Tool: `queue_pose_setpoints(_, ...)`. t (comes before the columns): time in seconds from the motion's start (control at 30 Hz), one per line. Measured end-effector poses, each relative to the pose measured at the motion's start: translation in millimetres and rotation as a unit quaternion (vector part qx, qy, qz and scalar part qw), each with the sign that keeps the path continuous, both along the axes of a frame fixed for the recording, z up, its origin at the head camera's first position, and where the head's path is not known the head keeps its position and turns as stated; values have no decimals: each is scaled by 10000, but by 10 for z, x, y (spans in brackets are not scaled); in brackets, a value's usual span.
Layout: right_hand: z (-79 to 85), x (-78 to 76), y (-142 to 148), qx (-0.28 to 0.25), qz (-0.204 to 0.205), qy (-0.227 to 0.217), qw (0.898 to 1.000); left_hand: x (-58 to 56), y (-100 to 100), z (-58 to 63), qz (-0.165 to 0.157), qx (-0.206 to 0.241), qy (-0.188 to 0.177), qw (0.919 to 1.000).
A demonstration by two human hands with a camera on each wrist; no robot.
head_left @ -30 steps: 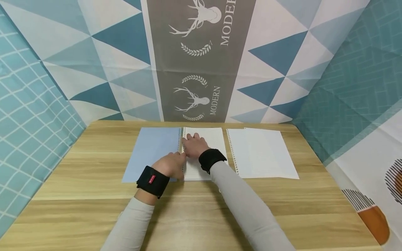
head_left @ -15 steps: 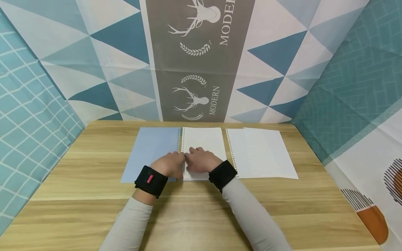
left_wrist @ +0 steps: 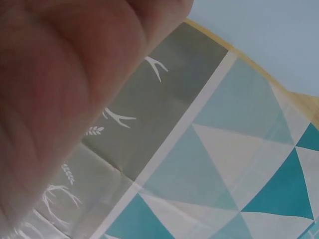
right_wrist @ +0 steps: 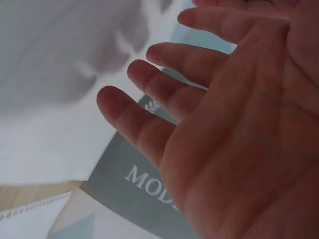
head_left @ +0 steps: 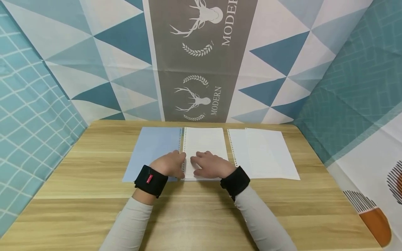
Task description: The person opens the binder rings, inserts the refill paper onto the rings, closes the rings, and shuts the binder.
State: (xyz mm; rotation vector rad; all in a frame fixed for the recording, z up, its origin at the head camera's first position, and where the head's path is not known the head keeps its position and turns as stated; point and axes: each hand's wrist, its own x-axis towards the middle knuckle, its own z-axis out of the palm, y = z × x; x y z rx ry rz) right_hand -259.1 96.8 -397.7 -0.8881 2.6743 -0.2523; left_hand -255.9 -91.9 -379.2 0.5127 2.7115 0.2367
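Note:
A stack of white ruled loose-leaf paper (head_left: 207,139), with punched holes down its left edge, lies mid-table. Beside it on the left is a light blue sheet (head_left: 157,141), holed along its right edge. My left hand (head_left: 169,164) bends over the near part of the two holed edges, fingertips and thumb at the stack's left side. In the left wrist view the palm (left_wrist: 65,84) fills the upper left and its fingertips are hidden. My right hand (head_left: 213,165) is over the near part of the stack, fingers spread and pointing left; the right wrist view shows its fingers (right_wrist: 164,94) extended, holding nothing.
To the right lie more white sheets (head_left: 273,153), overlapping, with a holed left edge. Everything is on a wooden table (head_left: 194,216). A patterned cloth (head_left: 194,62) hangs behind the table's far edge, with other cloths at both sides.
My right hand has come from the stack's holed edge toward me, then moved right, away from the left hand. The left hand stays in place.

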Motion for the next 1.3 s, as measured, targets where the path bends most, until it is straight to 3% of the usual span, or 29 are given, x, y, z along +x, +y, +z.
queue_pose_setpoints(0.17, 136, -17, 190, -442, -298, -97, 9985, 18, 4, 66, -45, 154, 256, 9995)
queue_pose_setpoints(0.37, 214, -101, 526, -1127, -1037, 261, 9879, 43, 34, 121, -24, 601, 492, 9970)
queue_pose_setpoints(0.53, 281, -133, 681, -1571, -1448, 689, 9745, 44, 60, 159, -136, 783, 1061, 9912)
queue_pose_setpoints(0.7, 386, -105, 734, -1902, -1654, 1094, 9615, 54, 58, 216, -229, 1022, 1749, 9790)
queue_pose_setpoints(0.8, 442, -79, 758, -1986, -1738, 1253, 9564, 72, 53, 253, -244, 1120, 2059, 9718)
queue_pose_setpoints(0.97, 496, -55, 853, -1933, -1907, 1369, 9526, 104, 69, 305, -247, 1155, 2246, 9673)
queue_pose_setpoints(1.3, 532, -87, 1330, -1941, -2364, 1073, 9460, 141, 120, 354, -450, 1180, 2594, 9575)
